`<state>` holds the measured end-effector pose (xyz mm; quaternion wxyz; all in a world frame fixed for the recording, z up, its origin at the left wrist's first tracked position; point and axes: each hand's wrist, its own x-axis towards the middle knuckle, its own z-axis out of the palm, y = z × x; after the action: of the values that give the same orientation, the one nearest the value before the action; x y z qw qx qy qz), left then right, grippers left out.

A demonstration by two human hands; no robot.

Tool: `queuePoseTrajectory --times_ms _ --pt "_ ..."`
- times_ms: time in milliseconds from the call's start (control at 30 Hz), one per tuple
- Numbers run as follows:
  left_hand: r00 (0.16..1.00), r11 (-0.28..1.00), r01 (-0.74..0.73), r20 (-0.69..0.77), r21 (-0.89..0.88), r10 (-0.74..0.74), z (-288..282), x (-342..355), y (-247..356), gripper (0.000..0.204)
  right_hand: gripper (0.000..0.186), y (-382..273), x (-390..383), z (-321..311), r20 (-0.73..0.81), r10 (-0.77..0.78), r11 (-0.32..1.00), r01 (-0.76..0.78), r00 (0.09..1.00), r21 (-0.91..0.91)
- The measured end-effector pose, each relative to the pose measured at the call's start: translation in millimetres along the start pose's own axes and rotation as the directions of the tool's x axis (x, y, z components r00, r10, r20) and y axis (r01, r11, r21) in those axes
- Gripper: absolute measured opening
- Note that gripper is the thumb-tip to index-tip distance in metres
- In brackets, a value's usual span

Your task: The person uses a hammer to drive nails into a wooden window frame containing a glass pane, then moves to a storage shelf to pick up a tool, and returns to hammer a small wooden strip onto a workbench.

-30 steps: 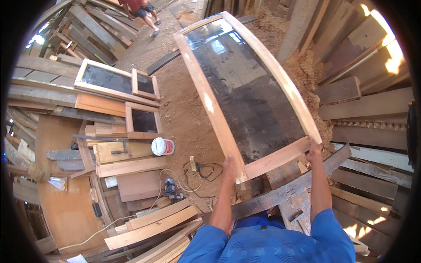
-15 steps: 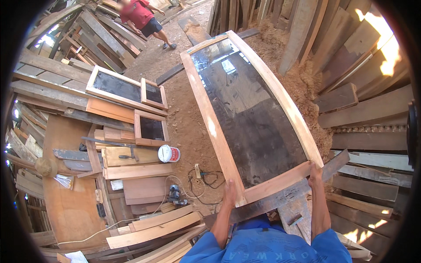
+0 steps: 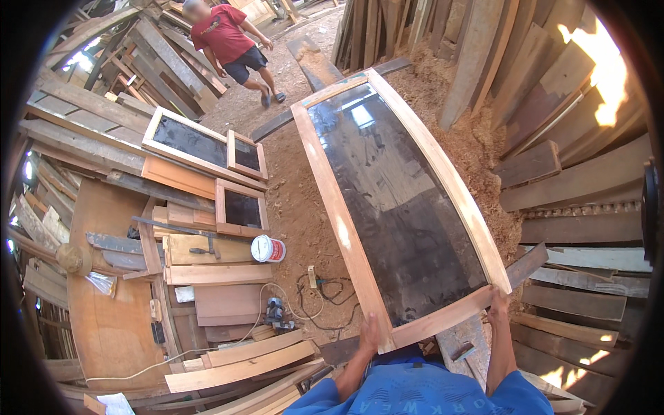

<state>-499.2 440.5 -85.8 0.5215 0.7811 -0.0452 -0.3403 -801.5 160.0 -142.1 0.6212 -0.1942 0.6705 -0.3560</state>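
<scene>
A long pale wooden frame (image 3: 472,227) with a dark glass panel (image 3: 396,219) lies before me, its far end near a dark board (image 3: 272,124). My left hand (image 3: 369,333) grips the near left corner, partly hidden by the wood. My right hand (image 3: 498,303) grips the near right corner. A long grey board (image 3: 527,266) and a pale weathered support (image 3: 460,342) are visible beneath the near end of the frame.
A person in a red shirt (image 3: 225,41) walks at upper left. Smaller glazed frames (image 3: 241,227) rest on stacked boards at left, beside a white bucket (image 3: 268,248), a power tool (image 3: 276,314) and cords. Timber (image 3: 460,90) leans along the right over sawdust.
The framed panel and both my hands have moved down the picture, toward my body, with both hands still on its corners. The person in red has come farther into view at upper left.
</scene>
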Motion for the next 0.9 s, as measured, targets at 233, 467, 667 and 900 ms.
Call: queuePoseTrajectory --times_ms 233,467,667,900 --pt "0.998 1.000 0.004 0.068 -0.024 -0.002 -2.2 1.6 -13.1 0.066 0.026 -20.9 -32.2 13.3 -0.013 -0.015 0.999 0.014 1.000 -0.047" --pt "0.999 1.000 -0.010 -0.030 -0.018 0.009 -1.7 3.2 -11.4 0.070 0.030 29.1 19.2 -11.9 0.060 -0.085 0.996 0.085 0.995 -0.004" --pt "0.978 0.909 0.028 0.178 0.415 -0.112 -25.1 30.3 -48.6 0.080 0.030 41.6 54.9 -27.1 0.111 -0.077 0.996 0.081 0.991 -0.033" --pt "0.905 0.476 -0.117 0.291 0.872 -0.311 -38.0 47.1 -3.5 0.080 0.040 16.0 33.5 -23.1 0.072 0.050 0.968 -0.030 0.996 -0.248"
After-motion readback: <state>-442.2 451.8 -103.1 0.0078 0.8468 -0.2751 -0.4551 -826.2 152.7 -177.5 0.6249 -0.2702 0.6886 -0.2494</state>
